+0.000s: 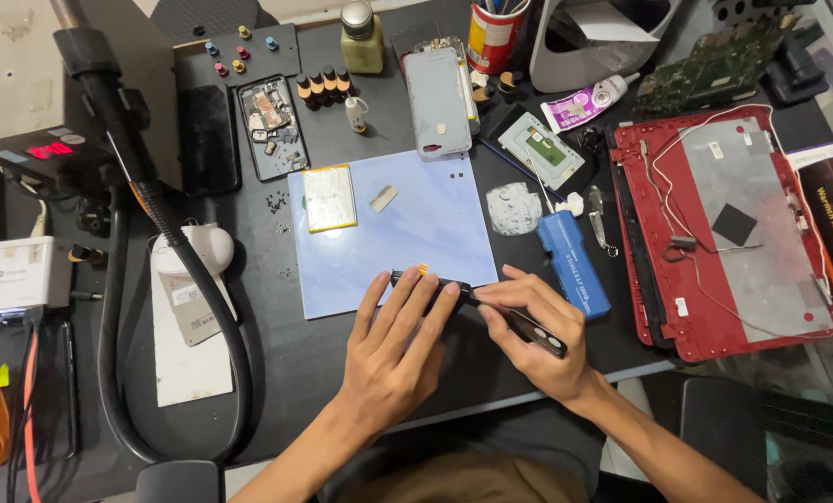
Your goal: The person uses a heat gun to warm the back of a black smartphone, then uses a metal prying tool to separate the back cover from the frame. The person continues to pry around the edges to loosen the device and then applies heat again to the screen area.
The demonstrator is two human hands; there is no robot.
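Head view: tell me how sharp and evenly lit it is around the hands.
Head view: even overhead light, soft shadows under the left hand and right hand; the dark phone they hold is sharp, slight glare on the blue mat; edges bend slightly, wide-lens distortion.

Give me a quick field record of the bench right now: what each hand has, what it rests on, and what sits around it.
left hand: fingers spread over the near end of a dark phone, pressing it down
right hand: pinching the phone's edge from the other side
phone: lies tilted, partly on the blue mat, partly on the black table
on mat: flat battery, small metal piece
right of mat: blue tool, opened red laptop shell
behind mat: opened phone body, grey back cover
left: black hose
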